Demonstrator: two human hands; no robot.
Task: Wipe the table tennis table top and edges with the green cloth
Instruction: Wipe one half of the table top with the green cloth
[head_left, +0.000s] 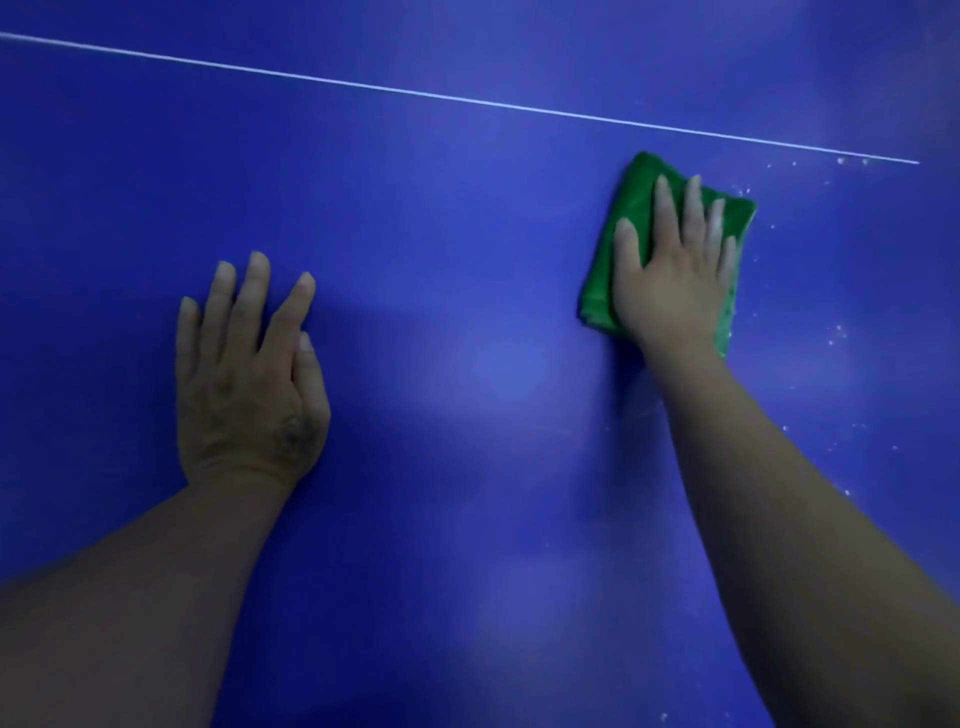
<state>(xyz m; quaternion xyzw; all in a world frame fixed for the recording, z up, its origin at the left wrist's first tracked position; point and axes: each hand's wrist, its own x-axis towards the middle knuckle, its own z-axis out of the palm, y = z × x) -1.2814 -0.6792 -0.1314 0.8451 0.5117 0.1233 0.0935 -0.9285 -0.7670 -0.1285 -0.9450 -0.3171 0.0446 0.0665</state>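
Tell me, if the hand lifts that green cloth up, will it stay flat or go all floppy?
Probably floppy: the green cloth lies folded in soft layers under the flat right hand, so it would likely droop and unfold. It looks thin, so probably light. It should slide easily on the smooth blue table top.

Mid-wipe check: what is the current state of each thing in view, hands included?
Folded green cloth: flat on the table top, under the right hand.
Right hand: fingers straight, pressing on the cloth.
Left hand: fingers straight, resting flat on the bare top, holding nothing.
Blue table tennis table top: white specks scattered right of the cloth.
Thin white line: runs across the top beyond the cloth, apart from it.
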